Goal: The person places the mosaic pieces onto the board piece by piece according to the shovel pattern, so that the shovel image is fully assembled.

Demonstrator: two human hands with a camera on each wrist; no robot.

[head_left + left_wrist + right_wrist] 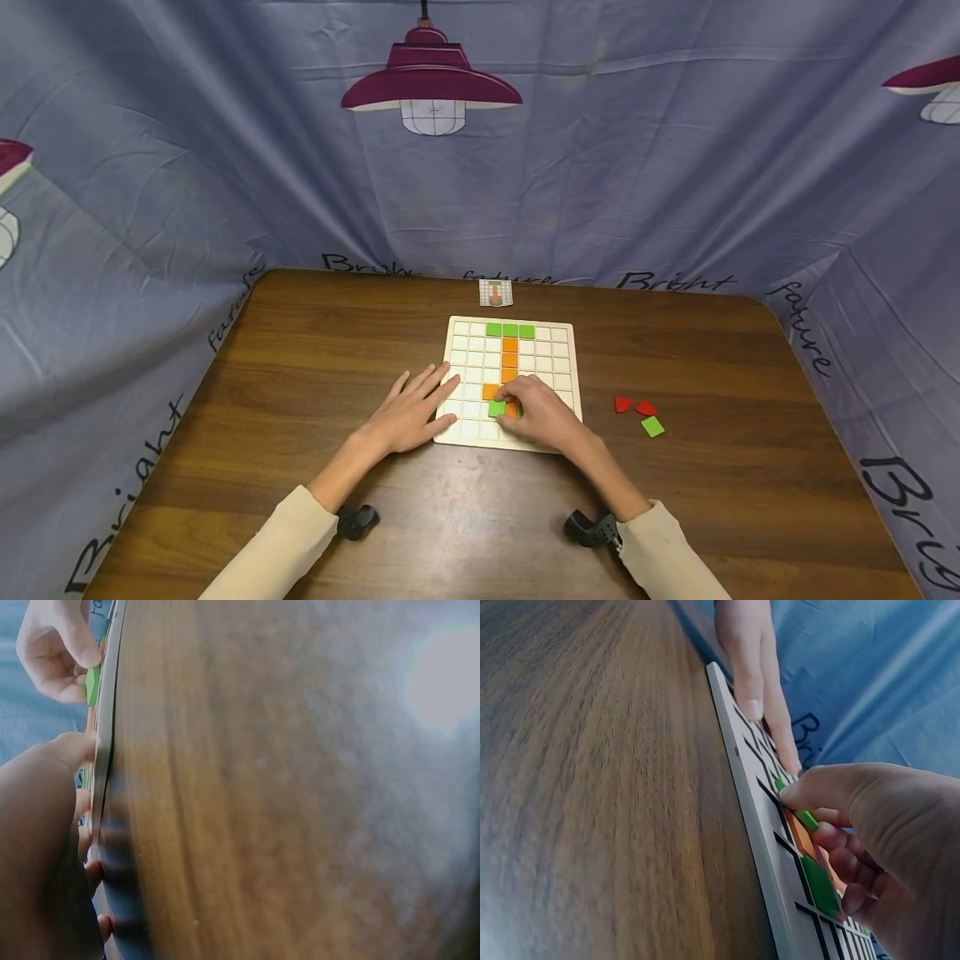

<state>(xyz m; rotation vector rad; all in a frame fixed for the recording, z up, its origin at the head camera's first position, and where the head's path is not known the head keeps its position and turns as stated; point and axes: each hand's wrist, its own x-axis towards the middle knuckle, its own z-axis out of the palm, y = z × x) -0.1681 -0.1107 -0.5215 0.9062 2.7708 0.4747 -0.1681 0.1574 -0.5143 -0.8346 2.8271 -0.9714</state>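
A white gridded board (562, 367) lies on the wooden table. My left hand (411, 417) rests with spread, straight fingers over its left edge. With thumb and fingers my right hand (542, 410) pinches a green square tile (496, 408) over the lower middle of the grid; the tile is tilted in the right wrist view. Another green tile (821, 885) lies on the board beneath that hand. Along the top row sit green tiles (511, 331), and below them runs a column of orange tiles (510, 360). An orange tile (491, 392) lies left of this column.
Right of the board, two red pieces (622, 404) with a rounded side and a loose green tile (652, 427) lie on the table (712, 500). Behind the board is a small pattern card (496, 293). A printed blue curtain (600, 183) surrounds the table's back and sides.
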